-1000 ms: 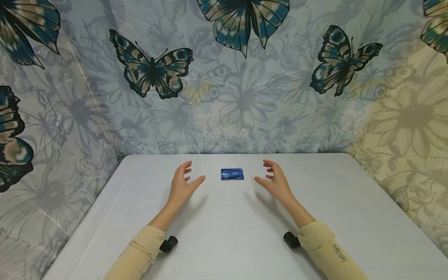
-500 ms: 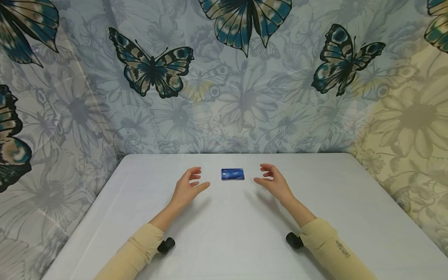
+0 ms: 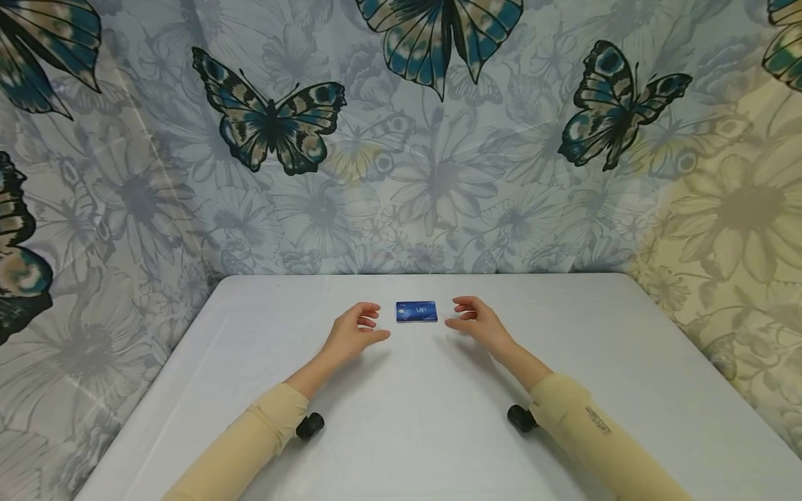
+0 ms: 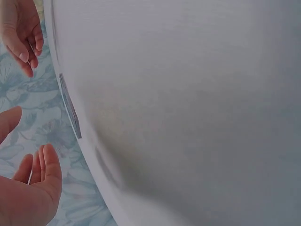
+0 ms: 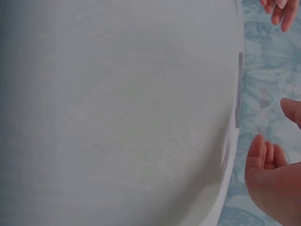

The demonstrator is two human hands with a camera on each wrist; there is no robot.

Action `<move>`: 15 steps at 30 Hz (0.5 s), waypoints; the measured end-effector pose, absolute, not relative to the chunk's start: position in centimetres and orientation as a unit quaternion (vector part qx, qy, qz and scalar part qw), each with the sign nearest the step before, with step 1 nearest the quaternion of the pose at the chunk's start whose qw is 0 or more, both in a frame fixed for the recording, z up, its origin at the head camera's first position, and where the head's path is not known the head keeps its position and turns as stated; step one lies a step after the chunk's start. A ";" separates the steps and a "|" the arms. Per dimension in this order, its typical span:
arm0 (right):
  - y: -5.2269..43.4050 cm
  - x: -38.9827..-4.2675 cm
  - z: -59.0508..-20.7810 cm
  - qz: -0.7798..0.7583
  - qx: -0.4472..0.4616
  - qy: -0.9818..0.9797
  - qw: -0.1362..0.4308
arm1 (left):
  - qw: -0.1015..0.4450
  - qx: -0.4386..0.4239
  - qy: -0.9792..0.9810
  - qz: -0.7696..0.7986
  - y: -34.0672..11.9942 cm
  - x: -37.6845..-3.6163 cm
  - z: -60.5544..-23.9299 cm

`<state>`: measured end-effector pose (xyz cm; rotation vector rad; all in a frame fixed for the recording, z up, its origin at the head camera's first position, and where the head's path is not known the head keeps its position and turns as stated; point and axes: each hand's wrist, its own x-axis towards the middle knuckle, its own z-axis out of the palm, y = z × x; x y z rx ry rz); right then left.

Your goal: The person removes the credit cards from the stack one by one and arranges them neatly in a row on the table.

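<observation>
I see bare desk [image 3: 401,417] all round, its far edge near the card [image 3: 416,312]. The card lies flat between my left hand [image 3: 355,334] and right hand [image 3: 479,324], both loosely open, holding nothing.

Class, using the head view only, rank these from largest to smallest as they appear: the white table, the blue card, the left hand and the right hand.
1. White table, by far the largest.
2. Left hand and right hand: they look alike, so no ranking between them.
3. Blue card, smallest, though it lies slightly farther from the camera.
</observation>
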<state>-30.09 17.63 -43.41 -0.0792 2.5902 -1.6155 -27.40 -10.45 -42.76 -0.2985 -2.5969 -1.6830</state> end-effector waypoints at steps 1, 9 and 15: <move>17.5 -30.2 -43.4 -0.529 -0.025 0.847 0.048 | 0.011 -0.095 -0.838 -0.537 -10.3 -27.6 -42.7; 16.5 -31.4 -43.4 -0.495 -0.053 0.864 0.072 | -0.019 -0.087 -0.864 -0.495 -9.2 -29.3 -42.6; 16.0 -32.4 -43.3 -0.452 -0.060 0.886 0.086 | -0.032 -0.096 -0.884 -0.457 -8.5 -30.9 -42.9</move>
